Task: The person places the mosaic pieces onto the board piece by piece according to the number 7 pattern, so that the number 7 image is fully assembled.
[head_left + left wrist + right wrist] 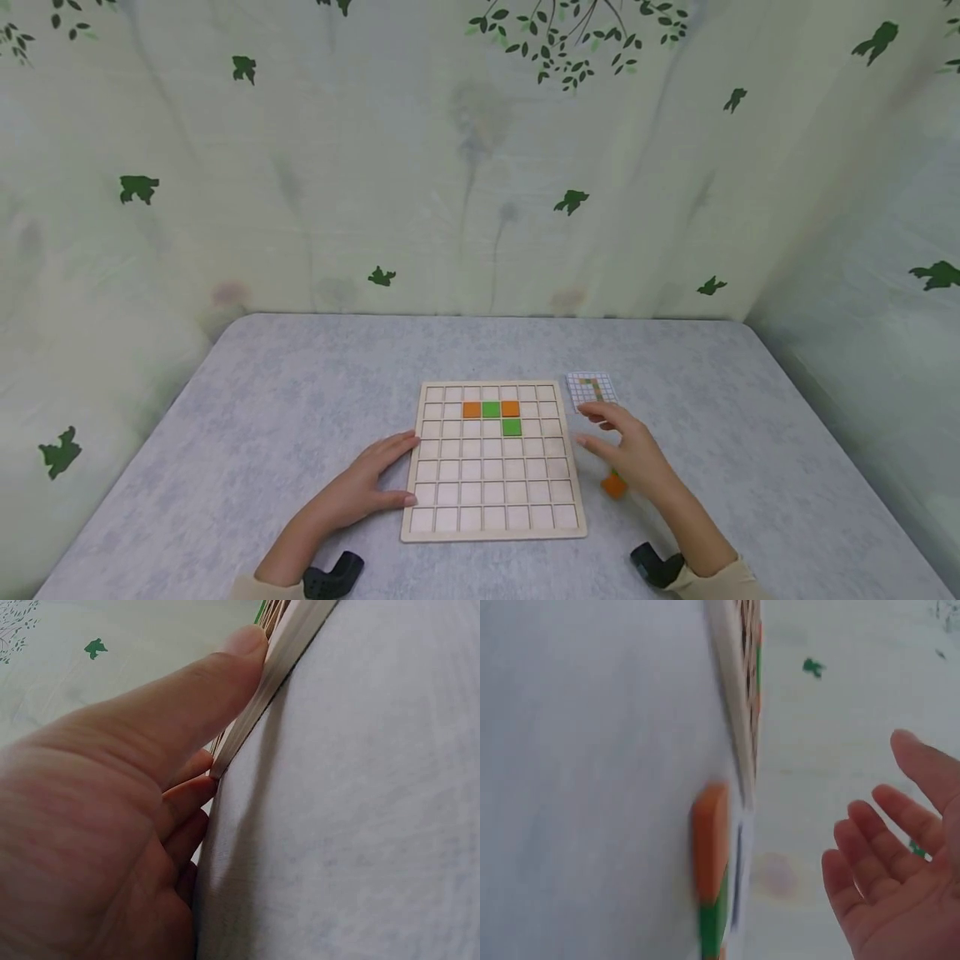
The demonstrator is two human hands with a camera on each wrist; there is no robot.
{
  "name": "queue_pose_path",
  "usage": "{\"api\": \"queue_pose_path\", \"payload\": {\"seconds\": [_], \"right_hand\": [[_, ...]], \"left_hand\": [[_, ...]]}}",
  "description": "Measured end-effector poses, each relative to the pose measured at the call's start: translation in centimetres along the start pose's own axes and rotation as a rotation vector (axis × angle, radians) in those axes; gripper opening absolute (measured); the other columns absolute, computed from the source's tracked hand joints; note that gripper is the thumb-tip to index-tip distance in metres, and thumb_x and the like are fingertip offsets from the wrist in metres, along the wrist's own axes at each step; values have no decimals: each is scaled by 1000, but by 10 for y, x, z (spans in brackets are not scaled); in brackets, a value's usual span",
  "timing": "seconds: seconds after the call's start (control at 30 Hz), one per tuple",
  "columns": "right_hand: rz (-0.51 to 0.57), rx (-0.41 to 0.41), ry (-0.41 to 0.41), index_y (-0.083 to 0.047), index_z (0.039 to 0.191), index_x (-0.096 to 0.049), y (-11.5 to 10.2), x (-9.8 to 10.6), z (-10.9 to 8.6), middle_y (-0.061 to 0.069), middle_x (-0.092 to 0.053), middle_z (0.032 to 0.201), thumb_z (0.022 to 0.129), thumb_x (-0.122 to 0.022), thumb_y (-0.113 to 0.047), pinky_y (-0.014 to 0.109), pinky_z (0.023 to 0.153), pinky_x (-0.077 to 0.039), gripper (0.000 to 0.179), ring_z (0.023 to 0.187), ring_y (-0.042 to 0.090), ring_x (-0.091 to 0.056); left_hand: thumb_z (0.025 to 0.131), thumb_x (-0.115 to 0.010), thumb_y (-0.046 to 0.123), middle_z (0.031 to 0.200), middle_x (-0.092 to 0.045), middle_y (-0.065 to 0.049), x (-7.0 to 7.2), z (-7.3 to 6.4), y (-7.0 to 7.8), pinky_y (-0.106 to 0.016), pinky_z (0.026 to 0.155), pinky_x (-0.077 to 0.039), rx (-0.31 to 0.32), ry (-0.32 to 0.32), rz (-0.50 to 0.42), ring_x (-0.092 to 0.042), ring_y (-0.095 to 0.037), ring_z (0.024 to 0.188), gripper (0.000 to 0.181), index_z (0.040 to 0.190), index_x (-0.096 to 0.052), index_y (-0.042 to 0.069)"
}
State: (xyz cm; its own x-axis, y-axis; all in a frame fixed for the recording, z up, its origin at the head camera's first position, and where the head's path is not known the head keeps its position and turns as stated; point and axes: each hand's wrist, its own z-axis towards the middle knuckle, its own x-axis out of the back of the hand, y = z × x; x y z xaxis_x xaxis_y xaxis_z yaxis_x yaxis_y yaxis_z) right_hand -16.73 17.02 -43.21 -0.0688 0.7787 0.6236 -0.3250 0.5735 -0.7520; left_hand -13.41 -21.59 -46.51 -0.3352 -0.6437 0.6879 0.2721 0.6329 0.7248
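A pale wooden grid board (468, 493) lies on the table, with two orange tiles and two green tiles set in its upper rows. My left hand (366, 487) is at the board's left side, fingertips and thumb touching the rim (259, 701). To the right of the board, my right hand (636, 454) hovers above the table, its fingers loosely bent, thumb apart and nothing between them. Below that hand lie a loose orange tile (613, 487) and a green tile (712, 919), partly hidden by it in the head view.
A small printed pattern card (577, 383) lies beside the board's upper right corner, just beyond my right fingertips. The grey table (315, 367) runs back to a leaf-patterned curtain (420, 192). Dark wrist devices (333, 575) sit on both wrists.
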Motion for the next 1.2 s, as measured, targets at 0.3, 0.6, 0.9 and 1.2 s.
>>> {"api": "queue_pose_path", "payload": {"seconds": [0.3, 0.6, 0.9, 1.2], "right_hand": [[-42, -127, -56, -6, 121, -53, 35, 40, -25, 10, -54, 118, 81, -68, -25, 48, 88, -38, 47, 105, 28, -49], [-50, -163, -206, -5, 116, -57, 62, 57, -36, 8, -55, 114, 77, -71, -23, 43, 86, -41, 44, 103, 27, -50], [-174, -163, -193, -7, 99, -63, 63, 53, -34, 1, -56, 97, 78, -71, -20, 37, 79, -45, 26, 94, 21, -53], [-147, -114, -141, -5, 103, -62, 33, 47, -26, 0, -61, 96, 80, -68, -18, 33, 73, -47, 27, 85, 17, -55]], "left_hand": [[72, -69, 47, 143, -27, -12, 0, 0, 2, -57, 99, -18, 10, 0, 6, -18, -36, 130, 84, 139, -35, 9], [73, -69, 46, 143, -27, -12, 0, 0, 2, -57, 99, -19, 2, 2, 0, -19, -36, 130, 83, 139, -35, 8], [71, -70, 48, 143, -29, -11, -1, 0, 3, -56, 100, -19, 21, 19, 3, -20, -35, 130, 84, 138, -37, 9], [72, -69, 48, 143, -28, -12, 0, -1, 4, -56, 100, -19, 15, 9, -6, -20, -35, 130, 84, 138, -36, 8]]}}
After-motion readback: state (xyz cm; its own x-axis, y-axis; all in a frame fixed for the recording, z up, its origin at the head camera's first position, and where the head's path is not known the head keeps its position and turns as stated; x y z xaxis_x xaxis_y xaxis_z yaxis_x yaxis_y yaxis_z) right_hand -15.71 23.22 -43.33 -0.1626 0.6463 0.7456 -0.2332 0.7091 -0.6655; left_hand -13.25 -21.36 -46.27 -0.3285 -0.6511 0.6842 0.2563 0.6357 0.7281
